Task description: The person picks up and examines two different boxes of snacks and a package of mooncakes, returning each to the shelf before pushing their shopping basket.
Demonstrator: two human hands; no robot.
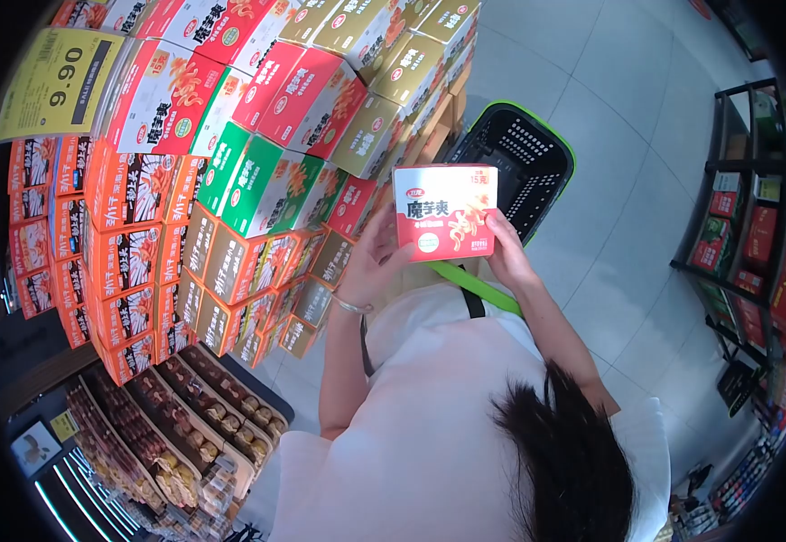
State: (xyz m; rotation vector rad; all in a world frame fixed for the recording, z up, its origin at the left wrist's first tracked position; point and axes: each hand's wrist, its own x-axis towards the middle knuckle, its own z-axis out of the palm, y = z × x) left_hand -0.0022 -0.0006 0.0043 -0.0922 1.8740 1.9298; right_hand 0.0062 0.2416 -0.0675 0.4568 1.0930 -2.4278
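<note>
A red and white snack box (pixel 445 212) with a picture of curly noodle-like pieces is held up in front of my chest, its printed face toward me. My right hand (pixel 508 251) grips its lower right edge, thumb on the front. At the box's left edge is my left hand (pixel 375 257), thumb by the lower corner and fingers curled along the side; part of its grip is hidden. Beyond the box is a black shopping basket (pixel 537 135) with a green rim. Its green handle (pixel 479 287) runs across my waist near my right forearm.
A tall display of stacked snack boxes (pixel 298 108) rises on the left, with a yellow price sign (pixel 59 86). Below it are tilted bins of packaged food (pixel 176 425). Shelves of red goods (pixel 727 230) line the right, across a tiled floor (pixel 618 108).
</note>
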